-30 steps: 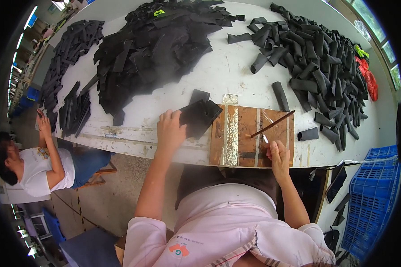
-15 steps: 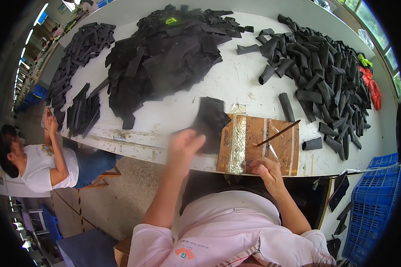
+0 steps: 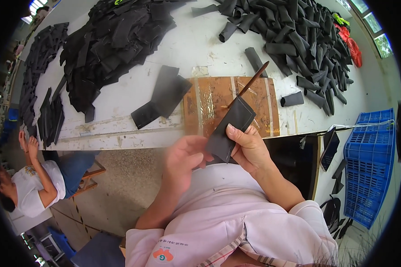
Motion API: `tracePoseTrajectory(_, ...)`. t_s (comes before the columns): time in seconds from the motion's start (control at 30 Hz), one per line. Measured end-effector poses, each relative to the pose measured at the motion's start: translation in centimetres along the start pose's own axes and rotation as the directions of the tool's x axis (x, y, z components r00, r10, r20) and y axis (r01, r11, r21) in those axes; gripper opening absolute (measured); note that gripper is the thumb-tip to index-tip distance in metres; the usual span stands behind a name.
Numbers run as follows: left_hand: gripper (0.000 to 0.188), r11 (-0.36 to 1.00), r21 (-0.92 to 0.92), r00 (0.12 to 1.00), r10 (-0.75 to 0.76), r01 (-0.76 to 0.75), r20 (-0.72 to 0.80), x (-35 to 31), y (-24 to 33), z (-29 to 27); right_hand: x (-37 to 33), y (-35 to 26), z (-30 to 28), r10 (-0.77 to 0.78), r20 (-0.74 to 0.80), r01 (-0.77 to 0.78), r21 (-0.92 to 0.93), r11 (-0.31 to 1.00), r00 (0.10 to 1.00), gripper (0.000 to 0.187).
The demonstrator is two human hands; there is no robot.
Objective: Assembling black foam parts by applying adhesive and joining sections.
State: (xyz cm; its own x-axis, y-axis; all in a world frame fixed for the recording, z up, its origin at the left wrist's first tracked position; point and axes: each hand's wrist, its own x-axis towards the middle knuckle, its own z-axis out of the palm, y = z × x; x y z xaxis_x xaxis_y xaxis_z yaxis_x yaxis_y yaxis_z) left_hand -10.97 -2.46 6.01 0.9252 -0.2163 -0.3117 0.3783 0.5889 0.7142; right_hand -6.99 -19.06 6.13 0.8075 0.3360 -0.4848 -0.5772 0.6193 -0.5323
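My right hand pinches a flat black stitched fabric sleeve, thumb on top. The sleeve is tilted over the near edge of a brown board with clear tape strips. Close to its upper end slants a thin brown stick; I cannot tell whether they touch. My left hand, slightly blurred, is beside the sleeve's lower end, its fingers loosely curved and thumb apart. Whether it touches the fabric is unclear. Left of the board lie a few overlapping black fabric pieces.
A large heap of flat black pieces covers the far left of the white table. Rolled black tubes are piled at the far right, near a red plastic bag. Blue crates stand at right. A co-worker sits at left.
My right hand has taken hold of a black sleeve and raised it. My left hand has left the fabric pieces beside the board and come toward the sleeve. The view has shifted.
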Motion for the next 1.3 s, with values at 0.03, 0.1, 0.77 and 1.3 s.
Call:
tracePoseTrajectory(0.03, 0.03, 0.998, 0.064, 1.0, 0.003, -0.002, -0.012, -0.1, -0.2, 0.1, 0.0, 0.2, -0.2, 0.009, -0.01, -0.009, 0.011, 1.0, 1.0, 0.008)
tracePoseTrajectory(0.1, 0.03, 0.995, 0.098, 0.999, 0.014, -0.011, -0.031, -0.1, -0.6, 0.4, -0.2, 0.2, -0.3, 0.008, -0.011, -0.008, 0.005, 1.0, 1.0, 0.008)
tracePoseTrajectory(0.77, 0.012, 0.981, 0.154, 0.973, 0.143, -0.116, -0.179, -0.2, -1.1, -1.1, 1.5, 3.2, -1.3, -0.304, -0.006, 0.289, -0.294, 0.911, 0.953, 0.006)
tracePoseTrajectory(1.3, 0.032, 0.215, -0.026, 0.14, 0.716, -0.976, 0.684, -10.4, 16.1, 2.9, 6.6, 3.3, -4.9, -0.523, 0.608, 0.565, -0.782, -0.264, 0.597, 0.01)
